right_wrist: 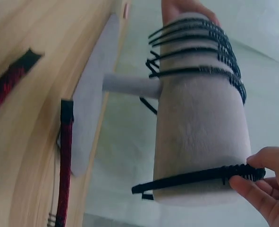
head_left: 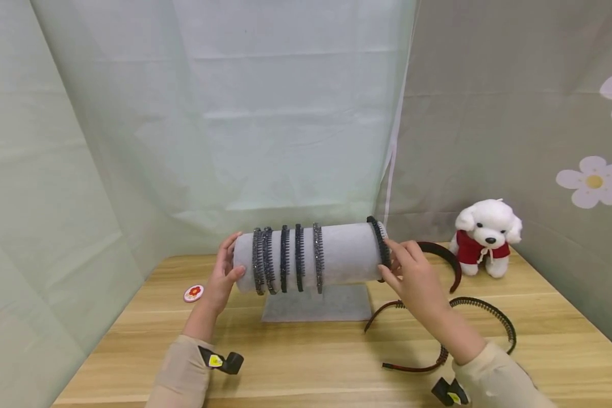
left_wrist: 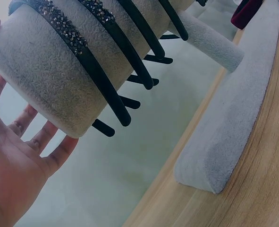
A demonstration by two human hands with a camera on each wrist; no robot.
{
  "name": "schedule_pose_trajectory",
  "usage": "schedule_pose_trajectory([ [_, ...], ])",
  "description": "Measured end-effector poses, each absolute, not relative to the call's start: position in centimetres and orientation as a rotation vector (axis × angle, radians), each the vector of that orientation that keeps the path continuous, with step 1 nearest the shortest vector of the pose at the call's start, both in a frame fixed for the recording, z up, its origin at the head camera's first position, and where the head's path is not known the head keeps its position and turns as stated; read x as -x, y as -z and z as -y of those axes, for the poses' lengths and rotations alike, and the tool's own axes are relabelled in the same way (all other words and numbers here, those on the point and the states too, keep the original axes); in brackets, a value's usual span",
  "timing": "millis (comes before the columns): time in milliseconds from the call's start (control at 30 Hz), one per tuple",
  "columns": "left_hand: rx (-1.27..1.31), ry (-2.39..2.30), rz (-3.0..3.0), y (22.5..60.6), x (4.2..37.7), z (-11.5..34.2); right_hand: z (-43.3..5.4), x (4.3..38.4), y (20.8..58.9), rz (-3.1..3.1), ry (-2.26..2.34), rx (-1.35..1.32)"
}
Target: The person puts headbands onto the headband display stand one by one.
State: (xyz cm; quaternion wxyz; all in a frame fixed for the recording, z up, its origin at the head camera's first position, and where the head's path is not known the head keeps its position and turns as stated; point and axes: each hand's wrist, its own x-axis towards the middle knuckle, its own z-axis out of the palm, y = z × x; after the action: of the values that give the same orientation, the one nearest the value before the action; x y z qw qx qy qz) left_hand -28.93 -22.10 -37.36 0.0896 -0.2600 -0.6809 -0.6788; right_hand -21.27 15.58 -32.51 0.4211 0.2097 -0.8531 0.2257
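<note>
A grey plush headband stand [head_left: 347, 249], a horizontal roll on a post and flat base, stands mid-table. Several dark headbands with comb teeth, some set with sparkling stones, circle its left half; one stone-studded headband [left_wrist: 78, 45] shows close up in the left wrist view. My left hand [head_left: 219, 289] holds the roll's left end, thumb in front and fingers at the back. At the right end, my right hand [head_left: 418, 277] pinches a black headband [right_wrist: 191, 178] between thumb and fingers. That headband lies around the roll, its tips pointing down past the underside.
Right of the stand lie a dark red wide headband [head_left: 451, 266] and thinner toothed headbands [head_left: 497, 311] on the wooden table [head_left: 285, 362]. A white toy dog [head_left: 489, 226] in red sits behind them. A round flower badge [head_left: 194, 293] lies at left; curtains hang behind.
</note>
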Motion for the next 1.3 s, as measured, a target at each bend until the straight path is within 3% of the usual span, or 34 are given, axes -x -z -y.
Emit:
schedule_pose_trajectory([
  [433,0.779,2.012,2.029,37.3,28.9,22.1,-15.9,21.7,31.5,2.150,-0.540,-0.576],
  [933,0.775,2.015,2.027,37.3,28.9,22.2,-18.4,24.0,28.3,2.567,-0.560,-0.926],
  [1300,0.775,2.008,2.035,37.3,28.9,22.2,-18.8,24.9,27.9,2.619,-0.479,-0.971],
])
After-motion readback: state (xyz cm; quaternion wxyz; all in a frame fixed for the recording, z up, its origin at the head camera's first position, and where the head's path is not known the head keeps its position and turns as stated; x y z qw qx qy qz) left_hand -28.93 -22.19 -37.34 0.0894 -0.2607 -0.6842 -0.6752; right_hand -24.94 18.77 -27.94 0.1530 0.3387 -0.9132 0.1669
